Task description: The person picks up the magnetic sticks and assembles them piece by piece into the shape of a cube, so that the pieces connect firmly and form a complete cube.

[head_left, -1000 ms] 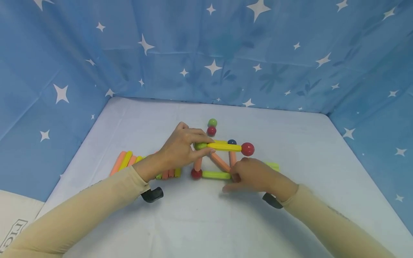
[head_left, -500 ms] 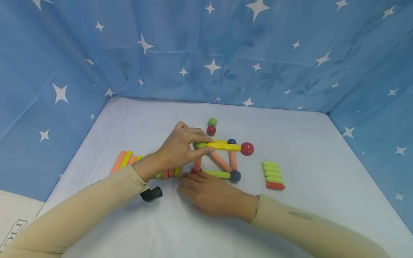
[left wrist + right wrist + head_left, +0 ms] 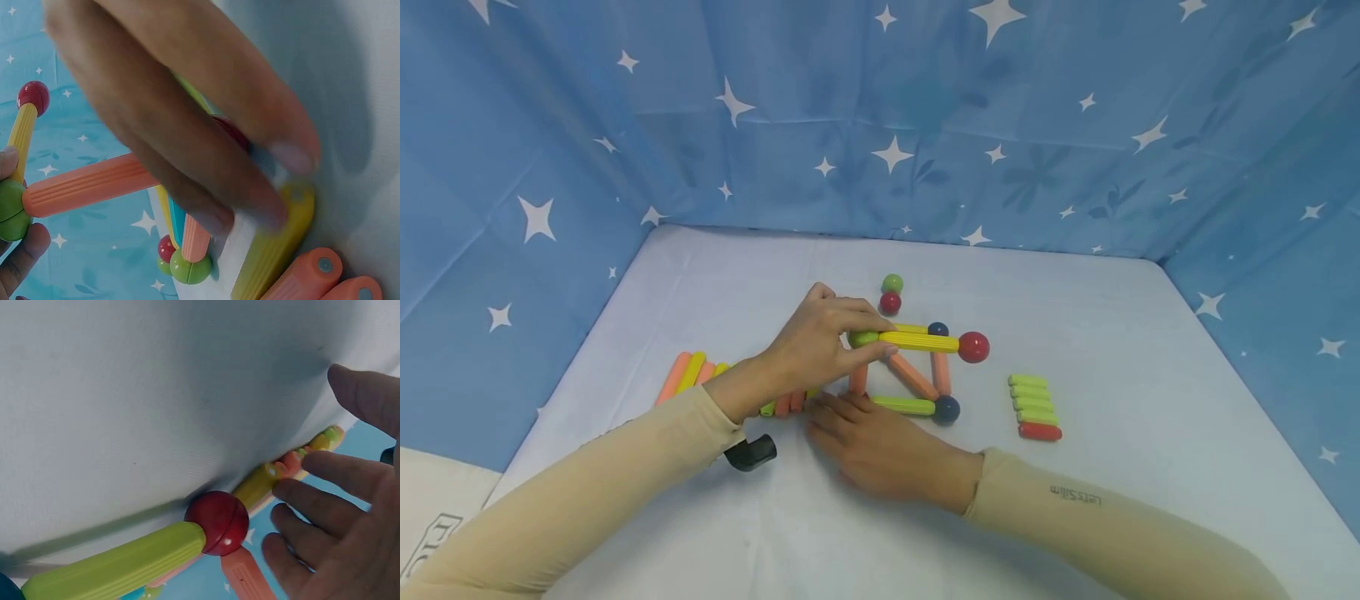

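Note:
My left hand [image 3: 831, 333] pinches a ribbed yellow magnetic rod [image 3: 925, 341] where it joins a green ball [image 3: 12, 209]; the rod's far end bears a red ball [image 3: 973, 347]. An orange rod [image 3: 90, 186] runs from that green ball down to the base frame. The base has a lime rod [image 3: 902, 406], a dark blue ball [image 3: 947, 409] and a red corner ball [image 3: 217, 523]. Beside that corner my right hand [image 3: 887, 450] reaches left with fingers extended, its fingertips right at a loose yellow rod [image 3: 275, 247] at the row's end.
More orange and yellow rods [image 3: 674, 377] lie in a row at the left, partly under my left arm. Several lime rods [image 3: 1033, 394] and a red rod [image 3: 1040, 432] lie at the right. Behind the frame sit a loose green ball [image 3: 892, 284] and red ball [image 3: 891, 302].
My right hand has moved left from the frame's blue corner ball to the loose rods' row, uncovering that ball and the rods at the right. My left hand keeps its hold.

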The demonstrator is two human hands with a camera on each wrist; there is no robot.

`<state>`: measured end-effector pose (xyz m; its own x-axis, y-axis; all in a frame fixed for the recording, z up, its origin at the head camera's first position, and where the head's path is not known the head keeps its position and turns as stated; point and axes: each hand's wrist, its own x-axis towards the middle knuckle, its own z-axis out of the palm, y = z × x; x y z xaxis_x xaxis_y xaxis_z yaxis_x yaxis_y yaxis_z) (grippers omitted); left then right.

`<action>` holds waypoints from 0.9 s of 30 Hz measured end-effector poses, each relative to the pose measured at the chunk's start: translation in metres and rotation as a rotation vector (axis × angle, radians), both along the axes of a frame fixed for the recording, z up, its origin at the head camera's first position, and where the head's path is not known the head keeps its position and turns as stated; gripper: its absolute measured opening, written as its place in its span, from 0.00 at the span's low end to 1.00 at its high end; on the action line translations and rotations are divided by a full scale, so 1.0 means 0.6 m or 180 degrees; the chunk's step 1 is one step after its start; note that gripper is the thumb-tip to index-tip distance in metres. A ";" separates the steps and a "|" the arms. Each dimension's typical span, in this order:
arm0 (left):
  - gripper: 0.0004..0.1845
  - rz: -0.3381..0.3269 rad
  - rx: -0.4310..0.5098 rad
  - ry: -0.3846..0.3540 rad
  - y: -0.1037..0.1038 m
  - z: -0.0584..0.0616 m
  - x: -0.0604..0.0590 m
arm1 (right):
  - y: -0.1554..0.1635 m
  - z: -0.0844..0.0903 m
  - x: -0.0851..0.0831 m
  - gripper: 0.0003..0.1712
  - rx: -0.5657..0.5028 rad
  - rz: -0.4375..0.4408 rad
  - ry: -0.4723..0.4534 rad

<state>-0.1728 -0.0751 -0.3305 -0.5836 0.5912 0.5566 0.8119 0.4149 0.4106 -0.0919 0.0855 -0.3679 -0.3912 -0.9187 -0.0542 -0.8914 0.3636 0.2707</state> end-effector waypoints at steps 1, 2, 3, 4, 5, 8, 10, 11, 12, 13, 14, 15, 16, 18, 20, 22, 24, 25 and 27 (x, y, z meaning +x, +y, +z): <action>0.11 -0.0003 0.0000 -0.0003 0.000 0.000 0.000 | -0.001 0.000 0.000 0.32 -0.0032 -0.0002 -0.0034; 0.11 -0.0005 -0.0004 -0.0007 0.000 0.000 0.000 | -0.002 0.001 0.001 0.31 -0.0074 0.0009 -0.0060; 0.11 -0.0007 -0.0006 -0.0012 0.000 0.000 0.001 | -0.002 0.002 0.002 0.29 -0.0119 0.0019 -0.0089; 0.11 -0.0007 -0.0006 -0.0014 0.000 0.000 0.001 | -0.003 0.003 0.002 0.29 -0.0156 0.0029 -0.0107; 0.11 -0.0007 -0.0005 -0.0014 0.000 0.000 0.001 | -0.004 0.005 0.003 0.28 -0.0177 0.0038 -0.0110; 0.12 -0.0003 0.0002 0.0004 0.000 0.001 0.001 | -0.005 0.005 0.003 0.28 -0.0212 0.0037 -0.0127; 0.12 -0.0004 0.0007 0.0010 0.000 0.002 0.002 | -0.004 0.001 0.004 0.25 -0.0209 0.0025 -0.0139; 0.12 -0.0006 0.0008 0.0012 0.000 0.002 0.002 | -0.003 -0.001 0.004 0.24 -0.0211 0.0016 -0.0176; 0.12 -0.0011 0.0010 0.0009 0.000 0.002 0.002 | -0.001 -0.002 0.006 0.23 -0.0221 0.0011 -0.0226; 0.12 -0.0014 0.0010 0.0003 0.001 0.002 0.002 | 0.001 -0.002 0.007 0.21 -0.0231 0.0010 -0.0282; 0.12 -0.0014 0.0010 0.0001 0.001 0.002 0.002 | 0.004 -0.002 0.010 0.20 -0.0229 0.0012 -0.0337; 0.12 -0.0015 0.0012 0.0000 0.002 0.002 0.002 | 0.007 0.000 0.012 0.20 -0.0206 0.0013 -0.0385; 0.12 -0.0016 0.0013 0.0003 0.002 0.002 0.002 | 0.010 0.002 0.015 0.21 -0.0187 0.0012 -0.0449; 0.12 -0.0014 0.0015 0.0000 0.003 0.002 0.002 | 0.020 0.008 0.021 0.21 -0.0157 0.0037 -0.0512; 0.12 -0.0006 0.0009 -0.0002 0.003 0.003 0.002 | 0.031 0.013 0.025 0.19 -0.0158 0.0066 -0.0550; 0.12 0.0006 -0.0001 -0.0013 0.003 0.003 0.003 | 0.043 0.019 0.028 0.15 -0.0203 0.0059 -0.0590; 0.12 0.0024 -0.0014 -0.0024 0.003 0.003 0.003 | 0.053 0.024 0.028 0.09 -0.0238 -0.0015 -0.0610; 0.12 0.0033 -0.0018 -0.0028 0.003 0.003 0.003 | 0.057 0.025 0.027 0.07 -0.0265 -0.0076 -0.0628; 0.13 0.0047 -0.0018 -0.0036 0.002 0.003 0.003 | 0.060 0.027 0.024 0.06 -0.0327 -0.0256 -0.0667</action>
<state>-0.1708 -0.0740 -0.3289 -0.5986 0.5855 0.5467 0.8010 0.4292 0.4174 -0.0776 0.1218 -0.3519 -0.4533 -0.8900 -0.0498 -0.8912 0.4517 0.0410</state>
